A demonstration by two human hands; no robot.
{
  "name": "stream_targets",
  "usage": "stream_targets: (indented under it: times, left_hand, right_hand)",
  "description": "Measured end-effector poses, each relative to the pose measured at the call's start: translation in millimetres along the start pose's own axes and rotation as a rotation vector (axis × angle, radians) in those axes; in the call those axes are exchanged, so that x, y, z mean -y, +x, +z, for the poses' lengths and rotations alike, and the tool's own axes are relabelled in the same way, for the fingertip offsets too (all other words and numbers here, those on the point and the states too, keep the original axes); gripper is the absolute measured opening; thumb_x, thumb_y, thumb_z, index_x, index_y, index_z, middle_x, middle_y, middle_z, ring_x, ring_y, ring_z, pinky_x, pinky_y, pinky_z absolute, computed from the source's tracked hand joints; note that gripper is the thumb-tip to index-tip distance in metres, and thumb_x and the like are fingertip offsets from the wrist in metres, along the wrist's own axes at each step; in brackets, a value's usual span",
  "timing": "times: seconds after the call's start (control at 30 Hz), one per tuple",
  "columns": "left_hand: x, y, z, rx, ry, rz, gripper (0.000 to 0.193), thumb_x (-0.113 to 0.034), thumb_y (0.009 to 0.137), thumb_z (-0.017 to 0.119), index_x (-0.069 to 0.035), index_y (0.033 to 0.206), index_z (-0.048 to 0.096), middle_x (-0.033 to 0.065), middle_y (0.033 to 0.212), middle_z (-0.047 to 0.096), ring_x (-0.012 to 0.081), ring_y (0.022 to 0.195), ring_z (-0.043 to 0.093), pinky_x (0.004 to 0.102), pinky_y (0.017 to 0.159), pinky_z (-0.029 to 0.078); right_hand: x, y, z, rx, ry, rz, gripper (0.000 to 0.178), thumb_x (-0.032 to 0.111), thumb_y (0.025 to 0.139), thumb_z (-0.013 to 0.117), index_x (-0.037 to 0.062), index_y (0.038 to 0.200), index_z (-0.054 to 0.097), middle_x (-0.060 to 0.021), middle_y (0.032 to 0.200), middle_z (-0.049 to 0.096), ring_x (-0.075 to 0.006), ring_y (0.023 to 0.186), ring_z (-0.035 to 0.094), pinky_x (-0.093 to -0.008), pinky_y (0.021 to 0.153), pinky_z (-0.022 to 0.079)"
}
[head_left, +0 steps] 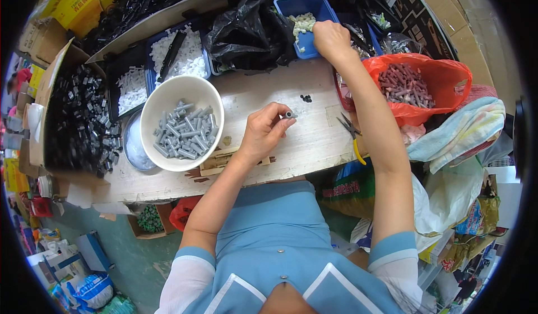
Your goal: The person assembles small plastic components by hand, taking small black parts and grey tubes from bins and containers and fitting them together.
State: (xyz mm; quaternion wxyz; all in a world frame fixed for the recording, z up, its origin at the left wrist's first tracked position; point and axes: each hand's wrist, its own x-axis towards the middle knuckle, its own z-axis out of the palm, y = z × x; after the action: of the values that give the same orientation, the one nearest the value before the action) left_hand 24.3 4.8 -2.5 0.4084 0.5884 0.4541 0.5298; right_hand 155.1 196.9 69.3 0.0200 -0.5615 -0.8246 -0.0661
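Note:
My left hand (pixel 265 128) is closed over the middle of the table, pinching a small grey plastic tube (pixel 289 115) between thumb and fingers, its round end facing right. My right hand (pixel 333 38) reaches to the far blue bin (pixel 305 7), its fingers down at the bin's right side near small cream-white pieces (pixel 303 24). Its fingertips are mostly hidden, so what they grip does not show. Left of my left hand stands a cream bowl (pixel 150 98) with many grey tubes (pixel 188 132) in it. A few tiny black pieces (pixel 306 98) lie on the table between my hands.
A red bag (pixel 459 81) of dull pink tubes stands on the right, beside pliers (pixel 357 140) with yellow handles and a towel (pixel 459 126). Leftward are a box of black parts (pixel 78 118) and trays of white pieces (pixel 182 53). A black plastic bag (pixel 246 33) lies at the back.

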Motion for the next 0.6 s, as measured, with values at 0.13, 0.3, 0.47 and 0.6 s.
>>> stream_targets:
  times: [0.13,0.3,0.47,0.6]
  left_hand:
    - [1,1,-1,0.010,0.015,0.003,0.009,-0.007,0.081,0.060,-0.001,0.085,0.055,-0.0003,0.063,0.056,0.0043,0.050,0.052,0.0173,0.041,0.039]
    - [0,3,-1,0.000,-0.019,-0.003,0.009,-0.007,0.081,0.061,-0.001,0.086,0.056,-0.0003,0.064,0.056,0.0041,0.050,0.052,0.0167,0.040,0.038]
    - [-6,1,-4,-0.027,-0.091,-0.037,0.010,-0.005,0.079,0.062,0.000,0.086,0.056,0.0012,0.067,0.056,0.0050,0.051,0.051,0.0177,0.042,0.039]
    - [-7,0,-4,-0.018,-0.100,-0.045,0.011,-0.005,0.078,0.063,0.001,0.086,0.057,0.0021,0.069,0.056,0.0055,0.050,0.049,0.0188,0.044,0.039]
  right_hand:
    - [2,9,2,0.004,0.018,-0.059,0.021,0.004,0.073,0.048,0.0007,0.086,0.065,-0.0222,0.091,0.061,-0.0356,0.086,0.061,-0.0411,0.072,0.050]
    - [-20,2,8,-0.201,0.252,-0.230,0.016,0.009,0.076,0.054,0.0004,0.088,0.061,-0.0180,0.085,0.061,-0.0317,0.078,0.060,-0.0357,0.069,0.047]
    - [3,-71,-31,-0.041,1.100,-0.139,0.011,0.010,0.081,0.058,0.0005,0.085,0.062,-0.0009,0.072,0.058,-0.0061,0.064,0.053,-0.0210,0.055,0.042]
    - [20,-119,-24,0.100,1.288,-0.264,0.007,0.006,0.077,0.061,0.0005,0.081,0.061,-0.0014,0.071,0.057,-0.0070,0.060,0.050,-0.0196,0.054,0.040]
